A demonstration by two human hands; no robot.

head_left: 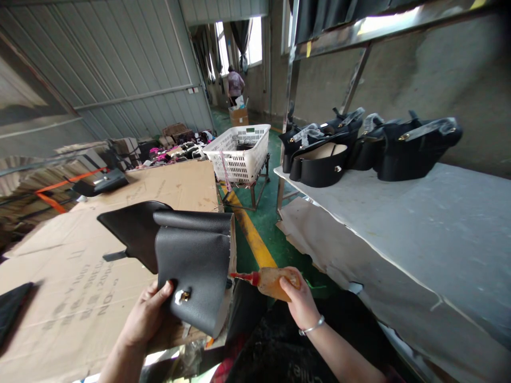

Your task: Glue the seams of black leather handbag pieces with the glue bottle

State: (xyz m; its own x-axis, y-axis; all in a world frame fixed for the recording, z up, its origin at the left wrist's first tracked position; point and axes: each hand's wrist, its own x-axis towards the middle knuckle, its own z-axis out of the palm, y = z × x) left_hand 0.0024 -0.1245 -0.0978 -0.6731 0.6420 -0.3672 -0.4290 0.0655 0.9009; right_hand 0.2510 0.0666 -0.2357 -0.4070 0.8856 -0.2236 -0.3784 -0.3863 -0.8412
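My left hand (149, 311) grips the lower left of a black leather bag piece (194, 255), its thumb on the front face near a gold clasp (182, 297). The piece is tilted up over the cardboard-covered table, and a darker panel with a strap extends from its left. In my right hand (297, 298) is a squeeze bottle (275, 282) of amber liquid, held level. Its red nozzle points left and meets or nearly meets the right edge of the leather; I cannot tell whether it touches. The left fingers are hidden behind the leather.
Cardboard (80, 271) covers the left table, with another black piece (104, 182) at its far side. Several black bags (415, 149) stand on the right table (447, 223). A white plastic basket (239, 159) sits on a metal stand ahead. A person (235, 84) stands far back beside a carton.
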